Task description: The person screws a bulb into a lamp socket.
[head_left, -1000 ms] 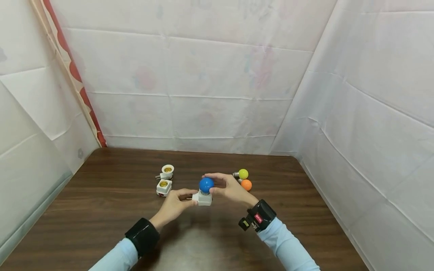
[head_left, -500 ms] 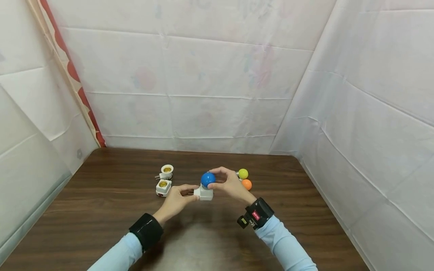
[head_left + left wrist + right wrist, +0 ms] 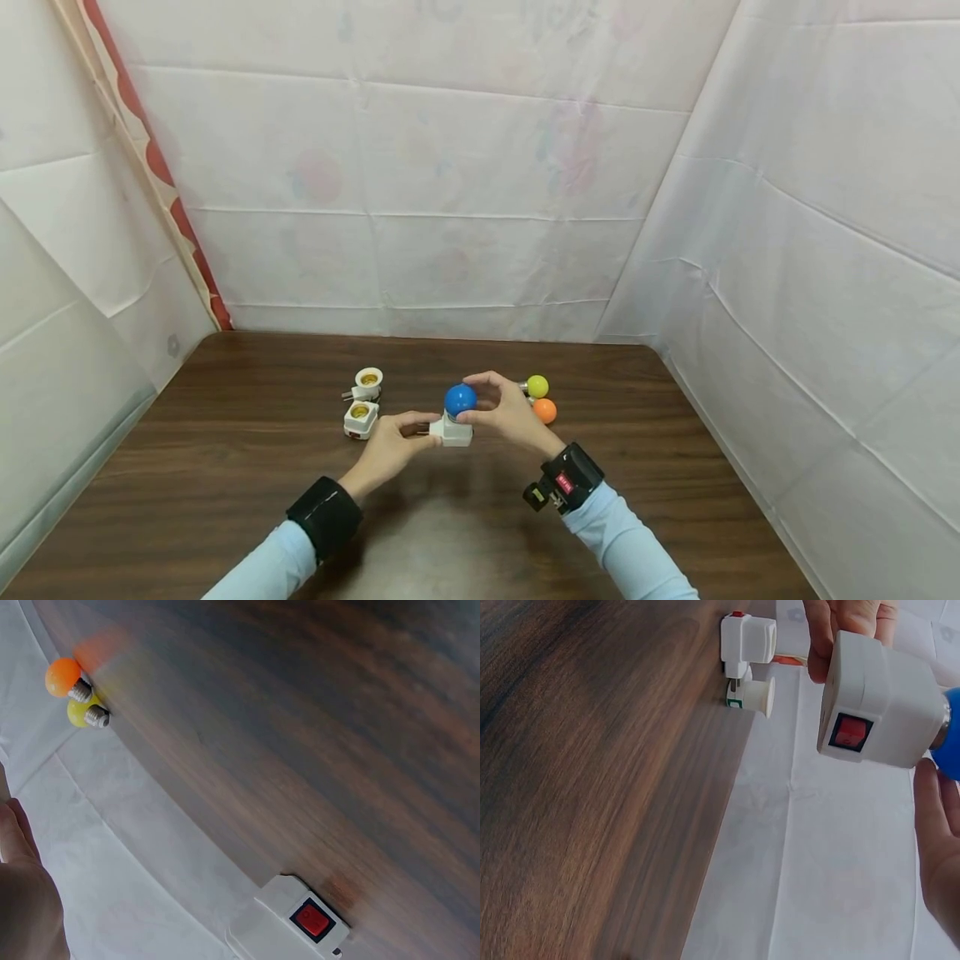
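Orange bulb perhaps touches yellow bulb (a hand shows, cropped).

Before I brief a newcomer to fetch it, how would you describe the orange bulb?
On the brown table, look just past the right hand, on its outer side. The orange bulb lies there, nearer than the yellow bulb, the only orange one.

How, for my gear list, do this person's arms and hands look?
The left sleeve and right sleeve are light blue. The left wristband is wide and black, no marking visible; the right wristband, also black, bears a red label with illegible pale marks and a small black block with a yellow-green patch. The left hand and right hand are ungloved.
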`<state>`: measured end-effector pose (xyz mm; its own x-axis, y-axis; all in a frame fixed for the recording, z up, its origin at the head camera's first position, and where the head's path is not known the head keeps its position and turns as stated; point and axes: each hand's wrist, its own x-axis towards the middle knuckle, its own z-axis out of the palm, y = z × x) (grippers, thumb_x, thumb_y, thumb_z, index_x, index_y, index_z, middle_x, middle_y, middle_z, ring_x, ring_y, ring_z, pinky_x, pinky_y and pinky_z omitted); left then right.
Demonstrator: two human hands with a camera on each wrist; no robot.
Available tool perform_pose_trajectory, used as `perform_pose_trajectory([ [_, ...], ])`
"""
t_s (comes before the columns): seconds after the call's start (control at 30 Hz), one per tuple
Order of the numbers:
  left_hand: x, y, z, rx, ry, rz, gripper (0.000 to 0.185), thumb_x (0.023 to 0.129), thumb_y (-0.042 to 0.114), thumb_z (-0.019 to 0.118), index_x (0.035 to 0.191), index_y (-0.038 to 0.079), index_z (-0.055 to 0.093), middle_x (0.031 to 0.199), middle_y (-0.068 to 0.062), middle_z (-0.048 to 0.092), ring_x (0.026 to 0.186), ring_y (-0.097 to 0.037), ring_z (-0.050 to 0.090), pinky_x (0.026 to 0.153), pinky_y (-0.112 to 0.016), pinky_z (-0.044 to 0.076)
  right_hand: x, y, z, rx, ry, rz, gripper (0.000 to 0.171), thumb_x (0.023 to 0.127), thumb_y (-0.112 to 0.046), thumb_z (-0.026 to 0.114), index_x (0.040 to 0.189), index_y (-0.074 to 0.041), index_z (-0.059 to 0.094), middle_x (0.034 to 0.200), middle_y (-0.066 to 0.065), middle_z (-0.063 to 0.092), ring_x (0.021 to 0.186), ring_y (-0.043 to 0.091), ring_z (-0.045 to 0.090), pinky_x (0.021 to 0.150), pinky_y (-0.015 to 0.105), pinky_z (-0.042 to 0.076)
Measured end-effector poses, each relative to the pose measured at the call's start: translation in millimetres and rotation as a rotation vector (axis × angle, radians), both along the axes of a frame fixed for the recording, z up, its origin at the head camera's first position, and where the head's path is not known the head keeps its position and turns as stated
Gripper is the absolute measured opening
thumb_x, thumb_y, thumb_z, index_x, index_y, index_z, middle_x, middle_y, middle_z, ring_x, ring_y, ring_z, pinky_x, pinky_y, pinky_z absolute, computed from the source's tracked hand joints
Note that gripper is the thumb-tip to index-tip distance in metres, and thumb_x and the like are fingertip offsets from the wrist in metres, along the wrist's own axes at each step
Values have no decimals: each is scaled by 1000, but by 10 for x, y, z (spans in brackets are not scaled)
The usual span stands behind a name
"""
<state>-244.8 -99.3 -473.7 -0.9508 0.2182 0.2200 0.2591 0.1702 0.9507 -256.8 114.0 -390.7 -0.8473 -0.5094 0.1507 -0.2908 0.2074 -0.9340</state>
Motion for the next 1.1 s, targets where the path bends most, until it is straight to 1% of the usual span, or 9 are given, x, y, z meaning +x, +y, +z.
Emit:
perform_pose_trajectory([
  [0.17,12,-51,-1,-3,-12,-42,36,77,13,73,110,0,64,108,-20,64,94,-23,65,74,-25,55,-92,66,-126,3,26,105,58,83,-11,67,136,-9,41,139,18,42,124,30,46,99,43,42],
  [0.33,29,-93,13,-28,-22,-76,36,78,13,72,111,0,64,111,-20,63,97,-27,64,74,-26,55,-109,109,-131,45,104,205,55,88,-19,62,138,-11,40,140,12,44,127,25,44,101,44,40],
  [0.43,58,-96,55,-25,-33,-91,36,79,9,71,112,-2,63,112,-22,62,98,-30,63,74,-27,55,-104,112,-111,46,108,248,54,90,-14,59,139,-8,38,141,13,42,128,28,42,102,46,39],
  [0.53,127,-89,163,-18,-37,-105,34,79,5,69,111,-5,62,111,-25,61,98,-33,62,74,-28,55,-75,95,-66,45,88,270,53,90,-6,55,139,-4,36,141,18,39,128,32,41,102,48,38],
  [0.6,175,-81,238,-22,-39,-105,34,79,4,69,111,-6,62,110,-26,61,98,-34,62,73,-28,55,-31,78,-7,49,81,270,51,90,-2,54,138,0,36,141,21,38,126,34,42,101,47,39],
  [0.67,223,-72,308,-30,-43,-101,33,80,4,68,110,-7,62,109,-25,62,97,-33,63,73,-28,55,22,60,61,64,76,253,50,90,0,54,137,2,37,139,22,40,124,35,44,99,44,42],
  [0.73,242,-67,335,-36,-52,-93,33,80,4,68,111,-6,62,109,-25,62,97,-32,63,73,-27,55,72,43,117,76,77,227,48,89,0,55,135,3,39,137,21,43,122,35,47,97,40,44],
  [0.87,255,-64,334,-25,-49,-94,34,79,4,69,111,-6,62,109,-25,62,96,-32,63,74,-26,55,127,17,147,88,73,159,46,88,-3,58,132,2,44,133,19,48,118,33,50,95,37,47],
  [1.1,261,-70,301,7,-41,-86,35,79,5,69,112,-6,62,110,-26,61,96,-32,63,73,-26,55,143,-6,89,53,30,58,46,84,-10,65,127,0,50,128,18,52,113,33,54,91,36,49],
])
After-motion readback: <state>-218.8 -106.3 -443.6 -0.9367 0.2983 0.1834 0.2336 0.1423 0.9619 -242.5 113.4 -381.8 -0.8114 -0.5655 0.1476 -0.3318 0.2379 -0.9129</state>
